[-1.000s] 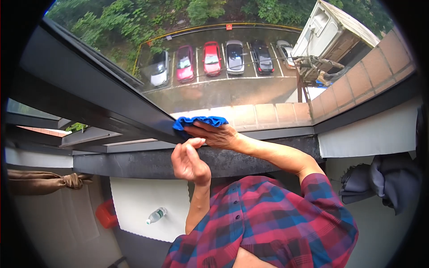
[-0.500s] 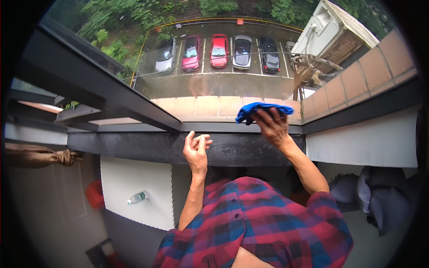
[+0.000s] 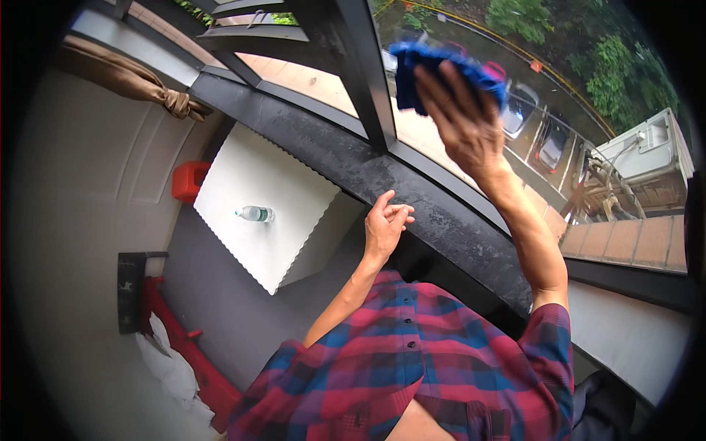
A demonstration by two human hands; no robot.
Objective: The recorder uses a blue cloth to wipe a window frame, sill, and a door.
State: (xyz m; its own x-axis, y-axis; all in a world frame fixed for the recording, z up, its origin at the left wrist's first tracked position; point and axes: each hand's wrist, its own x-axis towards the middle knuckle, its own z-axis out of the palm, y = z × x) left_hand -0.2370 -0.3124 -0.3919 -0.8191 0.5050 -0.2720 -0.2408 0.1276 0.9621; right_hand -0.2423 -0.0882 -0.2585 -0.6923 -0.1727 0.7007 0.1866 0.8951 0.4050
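Note:
My right hand [image 3: 467,136] is raised against the window glass [image 3: 526,158], fingers spread over a bunched blue cloth [image 3: 412,73] pressed to the pane. The cloth and fingertips are slightly blurred. Lower down, my left hand [image 3: 387,224] hovers by the inner edge of the dark window sill [image 3: 434,198]. Its fingers are loosely bent and apart, with nothing in them. A dark window frame post [image 3: 360,81] stands just left of the cloth.
To the left, a white scallop-edged table [image 3: 257,162] bears a clear plastic bottle [image 3: 256,214]. A red container [image 3: 189,181] stands behind it. A tied brown curtain [image 3: 147,84] hangs at the far left. Parked cars [image 3: 518,106] and a white outdoor unit [image 3: 640,154] show beyond the glass.
The view has turned left, bringing more of the table and room in. My right hand has swept the blue cloth up and leftward over the glass, near the frame post. My left hand stays bent.

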